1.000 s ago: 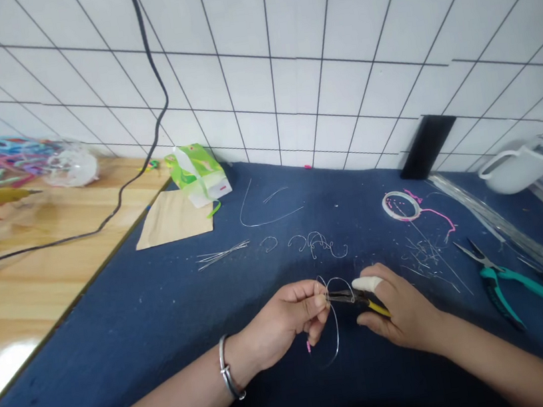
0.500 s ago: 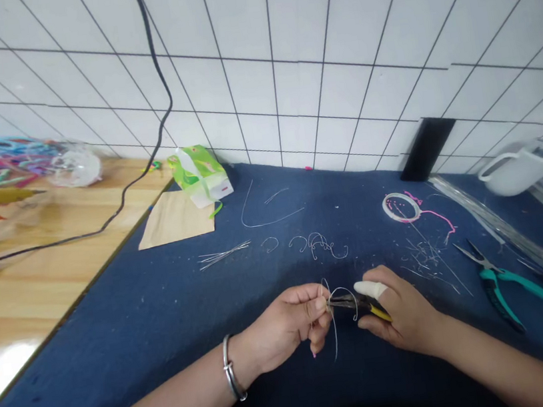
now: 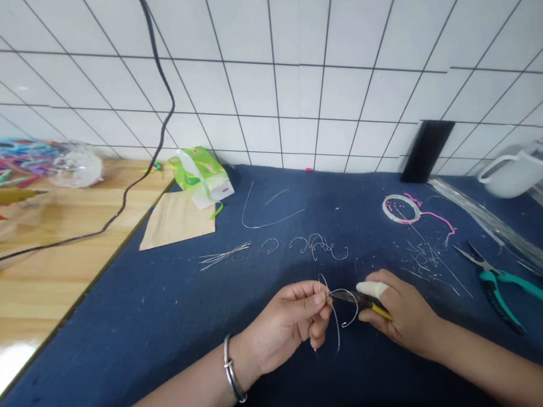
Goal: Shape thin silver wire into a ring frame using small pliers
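Silver wire (image 3: 357, 306) sits at lower centre of the frame, pinched in the grip of the left hand (image 3: 290, 320); the right hand (image 3: 406, 316) grips yellow-handled pliers (image 3: 365, 301). Its hooked end has just swung lower and leftward, suggesting the wire is being turned.

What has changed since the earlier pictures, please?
The wire has swung its hooked end downward, then toward the left hand. Nothing was let go: the left hand still holds the wire, the right hand the yellow pliers. The teal pliers stayed put.
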A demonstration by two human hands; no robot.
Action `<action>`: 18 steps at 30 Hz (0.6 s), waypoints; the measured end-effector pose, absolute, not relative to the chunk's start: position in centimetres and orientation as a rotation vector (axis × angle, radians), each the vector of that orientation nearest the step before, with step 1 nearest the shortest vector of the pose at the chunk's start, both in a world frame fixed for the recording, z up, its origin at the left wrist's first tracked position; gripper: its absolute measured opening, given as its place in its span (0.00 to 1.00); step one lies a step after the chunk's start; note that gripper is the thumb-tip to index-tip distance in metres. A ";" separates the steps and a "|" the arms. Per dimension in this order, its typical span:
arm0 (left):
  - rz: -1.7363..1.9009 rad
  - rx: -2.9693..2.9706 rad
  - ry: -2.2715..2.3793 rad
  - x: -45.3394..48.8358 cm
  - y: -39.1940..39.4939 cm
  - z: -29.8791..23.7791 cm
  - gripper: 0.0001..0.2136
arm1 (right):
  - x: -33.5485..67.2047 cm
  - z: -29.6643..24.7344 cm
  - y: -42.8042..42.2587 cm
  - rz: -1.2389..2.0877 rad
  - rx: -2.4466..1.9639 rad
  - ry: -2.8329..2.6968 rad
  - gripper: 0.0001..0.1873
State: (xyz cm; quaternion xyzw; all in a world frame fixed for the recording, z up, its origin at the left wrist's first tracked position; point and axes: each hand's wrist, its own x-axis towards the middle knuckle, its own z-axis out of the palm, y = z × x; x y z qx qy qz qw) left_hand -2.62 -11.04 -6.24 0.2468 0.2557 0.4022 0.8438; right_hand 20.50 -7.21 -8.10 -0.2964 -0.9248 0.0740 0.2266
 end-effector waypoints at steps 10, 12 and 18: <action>0.849 0.508 0.543 -2.8 -11.0 -6.5 0.04 | 20.6 -8.4 -7.4 0.135 -0.867 -2.557 0.21; 0.847 0.511 0.543 -2.8 -11.0 -6.5 0.04 | 20.6 -8.4 -7.5 0.139 -0.864 -2.557 0.20; 0.838 0.513 0.531 -2.8 -11.1 -6.3 0.04 | 20.5 -8.3 -7.5 0.138 -0.855 -2.555 0.20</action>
